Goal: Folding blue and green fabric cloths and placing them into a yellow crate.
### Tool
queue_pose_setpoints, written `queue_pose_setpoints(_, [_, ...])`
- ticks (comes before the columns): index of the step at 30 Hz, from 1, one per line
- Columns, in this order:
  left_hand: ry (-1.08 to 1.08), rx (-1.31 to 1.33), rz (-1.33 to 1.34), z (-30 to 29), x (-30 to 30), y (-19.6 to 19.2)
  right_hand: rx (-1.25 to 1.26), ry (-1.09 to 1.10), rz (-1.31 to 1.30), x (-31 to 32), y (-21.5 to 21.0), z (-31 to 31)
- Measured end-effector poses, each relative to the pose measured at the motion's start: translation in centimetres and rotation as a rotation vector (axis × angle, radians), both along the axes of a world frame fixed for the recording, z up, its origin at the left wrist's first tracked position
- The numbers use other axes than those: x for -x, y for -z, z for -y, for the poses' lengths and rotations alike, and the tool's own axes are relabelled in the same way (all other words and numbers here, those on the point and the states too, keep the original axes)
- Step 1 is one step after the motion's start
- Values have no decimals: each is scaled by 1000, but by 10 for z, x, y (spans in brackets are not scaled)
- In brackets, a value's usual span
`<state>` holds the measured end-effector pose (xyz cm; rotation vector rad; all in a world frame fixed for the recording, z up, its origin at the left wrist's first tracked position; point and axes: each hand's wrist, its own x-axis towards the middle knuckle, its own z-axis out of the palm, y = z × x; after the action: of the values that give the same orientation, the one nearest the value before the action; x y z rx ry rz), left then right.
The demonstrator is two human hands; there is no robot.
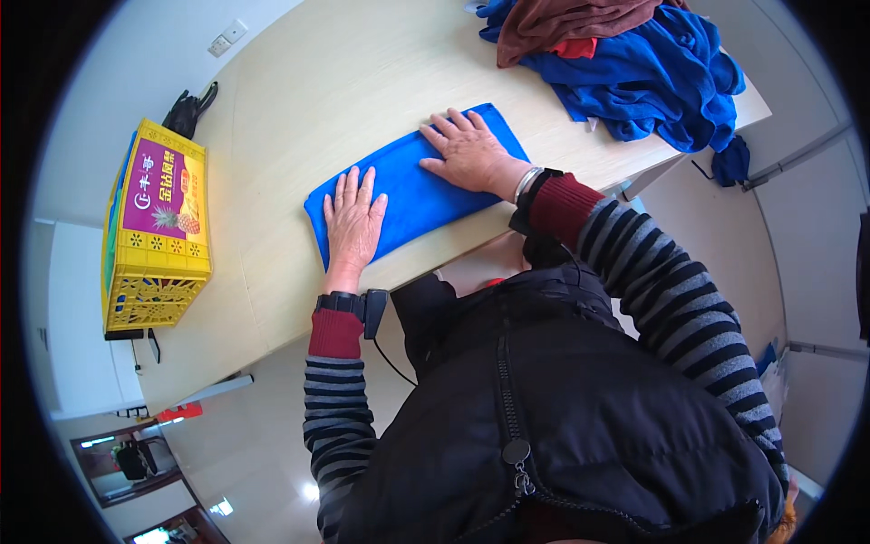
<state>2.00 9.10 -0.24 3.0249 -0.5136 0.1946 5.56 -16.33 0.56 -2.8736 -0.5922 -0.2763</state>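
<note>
A blue cloth [412, 204], folded into a long flat rectangle, lies along the near edge of the table. My left hand [353, 222] rests flat on its left end, fingers stretched out and pointing away from me. On its right part lies my right hand [471, 154], palm down with the fingers spread. Neither hand grips the cloth. Its left corner and far right corner show uncovered.
A heap of crumpled blue cloths [662, 82] with a brown cloth [571, 23] on top sits at the table's far right. A yellow plastic crate [159, 295] stands at the left, with a black object [188, 111] behind it. The pale wooden table [299, 118] ends close to my body.
</note>
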Motion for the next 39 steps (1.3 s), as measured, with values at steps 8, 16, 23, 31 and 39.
queue_pose_setpoints(8, [230, 292, 191, 30, 42, -74, 68, 86, 119, 50, -11, 7])
queue_pose_setpoints(16, [984, 590, -124, 110, 168, -284, -21, -193, -8, 82, 5, -20])
queue_pose_setpoints(23, [986, 783, -177, 69, 189, -283, 59, -319, 64, 74, -2, 10])
queue_pose_setpoints(31, [974, 1012, 31, 92, 179, -263, 128, -394, 67, 57, -2, 9])
queue_pose_setpoints(39, [1038, 1214, 181, 45, 186, -258, 68, -433, 86, 62, -4, -2])
